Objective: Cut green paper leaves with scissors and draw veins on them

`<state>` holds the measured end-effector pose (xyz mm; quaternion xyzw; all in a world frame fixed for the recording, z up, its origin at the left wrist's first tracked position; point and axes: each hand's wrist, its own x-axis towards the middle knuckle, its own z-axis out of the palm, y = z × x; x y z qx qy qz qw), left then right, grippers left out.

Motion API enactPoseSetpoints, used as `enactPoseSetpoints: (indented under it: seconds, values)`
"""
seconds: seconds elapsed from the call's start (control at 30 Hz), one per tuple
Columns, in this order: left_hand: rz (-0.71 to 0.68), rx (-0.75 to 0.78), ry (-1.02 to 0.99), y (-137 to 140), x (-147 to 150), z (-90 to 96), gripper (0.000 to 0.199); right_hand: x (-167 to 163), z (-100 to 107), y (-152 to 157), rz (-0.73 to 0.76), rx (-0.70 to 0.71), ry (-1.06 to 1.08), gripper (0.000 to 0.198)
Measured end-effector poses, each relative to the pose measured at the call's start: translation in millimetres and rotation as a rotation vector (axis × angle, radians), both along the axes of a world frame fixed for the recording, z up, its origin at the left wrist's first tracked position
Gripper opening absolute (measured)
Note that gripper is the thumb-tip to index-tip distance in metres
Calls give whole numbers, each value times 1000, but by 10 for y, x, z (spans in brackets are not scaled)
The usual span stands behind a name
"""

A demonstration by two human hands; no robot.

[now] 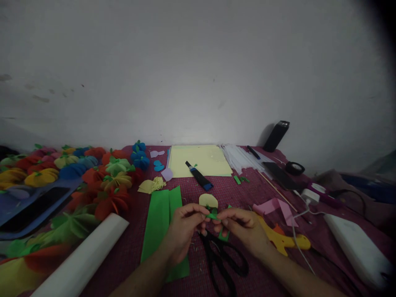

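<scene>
Between them, my left hand (185,227) and my right hand (243,229) pinch a small green paper piece (213,216). Both sets of fingertips are closed on it, one at each end. Black-handled scissors (220,258) lie just below my hands, their blades partly hidden. A folded green paper sheet (156,225) lies under and left of my left hand. Just behind my fingers rests a pale yellow rounded paper piece (208,200). A narrow green scrap (225,235) shows beside my right hand.
Several colourful paper pumpkins (114,177) crowd the left, near a white roll (83,258). Pale yellow sheets (204,154) lie at the back with a black-and-blue cutter (199,176). To the right are a yellow glue gun (284,239), pink paper (275,206) and a white box-shaped device (355,247).
</scene>
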<state>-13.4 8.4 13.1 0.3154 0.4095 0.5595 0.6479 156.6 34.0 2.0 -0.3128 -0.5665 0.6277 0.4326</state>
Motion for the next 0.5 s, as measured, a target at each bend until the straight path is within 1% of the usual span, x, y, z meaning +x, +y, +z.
enactPoseSetpoints:
  seconds: [0.13, 0.2, 0.27, 0.37, 0.43, 0.5]
  values:
    - [-21, -18, -70, 8, -28, -28, 9, 2, 6, 12, 54, -67, 54, 12]
    - [-45, -9, -133, 2, -43, -26, 11, 2, 25, 16, 84, -129, 120, 14]
    - [-64, 26, -142, -11, -43, -13, 19, 6, 43, 22, 115, -224, 206, 18]
    - [-33, 112, 27, -31, -5, -3, 32, 19, 46, 47, 146, -404, 309, 23]
    - [-4, 147, 164, -33, 29, -18, 31, 26, 27, 71, 161, -494, 342, 22]
    - [12, 165, 252, -24, 50, -48, 24, 28, 2, 92, 170, -543, 351, 22]
